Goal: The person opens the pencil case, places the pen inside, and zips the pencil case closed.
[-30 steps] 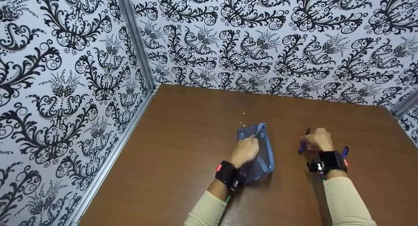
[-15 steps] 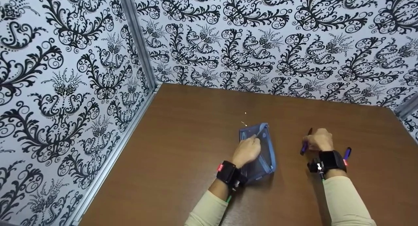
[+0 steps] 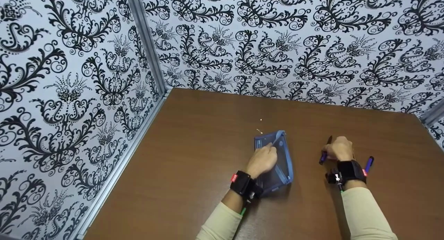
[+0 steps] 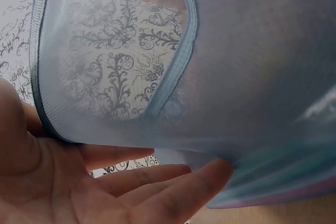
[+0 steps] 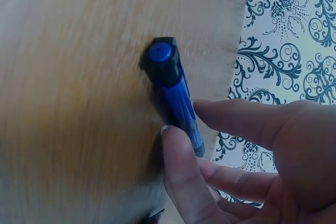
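A translucent blue mesh zipper pouch [image 3: 285,160] stands on the table at mid-view, its zippered edge toward the right. My left hand [image 3: 262,162] holds it from the left side; in the left wrist view the mesh [image 4: 252,77] fills most of the picture above the fingers. To the right, my right hand [image 3: 341,148] pinches a blue marker pen [image 5: 179,100] between thumb and finger, close to the tabletop. Whether the pen touches the wood I cannot tell. Another blue marker pen [image 3: 369,164] lies just right of the right wrist.
The brown wooden table [image 3: 194,146] reaches back to a patterned wall [image 3: 260,42]. A second patterned wall [image 3: 66,104] with a metal rail borders its left side. Small pale specks [image 3: 259,131] show on the wood behind the pouch.
My right wrist has shifted slightly left, uncovering more of the loose marker pen. The left hand and pouch stay nearly still while the head view shifts a little.
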The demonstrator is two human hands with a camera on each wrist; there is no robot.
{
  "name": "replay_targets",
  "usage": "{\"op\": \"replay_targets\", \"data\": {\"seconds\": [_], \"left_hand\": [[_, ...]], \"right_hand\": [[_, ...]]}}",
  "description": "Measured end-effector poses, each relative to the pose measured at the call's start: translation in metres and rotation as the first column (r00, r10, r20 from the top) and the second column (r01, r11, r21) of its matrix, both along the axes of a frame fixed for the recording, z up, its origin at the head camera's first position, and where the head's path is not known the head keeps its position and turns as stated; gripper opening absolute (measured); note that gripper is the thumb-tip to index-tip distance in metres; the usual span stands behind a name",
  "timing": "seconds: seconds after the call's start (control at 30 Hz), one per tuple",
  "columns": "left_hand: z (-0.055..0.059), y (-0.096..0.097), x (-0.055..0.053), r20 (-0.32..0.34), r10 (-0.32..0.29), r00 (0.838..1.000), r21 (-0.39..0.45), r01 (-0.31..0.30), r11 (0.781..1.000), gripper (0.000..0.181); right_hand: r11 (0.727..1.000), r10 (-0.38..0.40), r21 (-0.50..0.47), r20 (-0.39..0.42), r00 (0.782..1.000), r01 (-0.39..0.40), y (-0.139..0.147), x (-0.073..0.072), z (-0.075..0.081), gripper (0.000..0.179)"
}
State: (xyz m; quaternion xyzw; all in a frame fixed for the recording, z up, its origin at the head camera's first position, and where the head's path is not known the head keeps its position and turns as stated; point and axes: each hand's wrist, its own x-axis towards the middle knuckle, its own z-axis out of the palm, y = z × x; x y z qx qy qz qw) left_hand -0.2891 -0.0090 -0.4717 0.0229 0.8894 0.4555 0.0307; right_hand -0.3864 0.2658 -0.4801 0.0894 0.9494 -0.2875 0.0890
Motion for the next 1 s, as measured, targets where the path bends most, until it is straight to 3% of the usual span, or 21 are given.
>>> {"op": "replay_targets", "data": {"seconds": [0.7,1.0], "left_hand": [[-0.0003,0.0006,0.0007,0.001,0.005,1.000,-0.008,-0.005,1.000,0.053],[-0.0002,0.0015,0.0008,-0.027,-0.001,1.000,-0.043,0.000,0.999,0.050]], "right_hand": [[0.998,0.035,0.058,-0.010,0.999,-0.034,-0.0002,0.0005,-0.0001,0.035],[0.999,0.038,0.037,-0.062,0.997,-0.036,-0.0007,0.0026,-0.0025,0.031]]}}
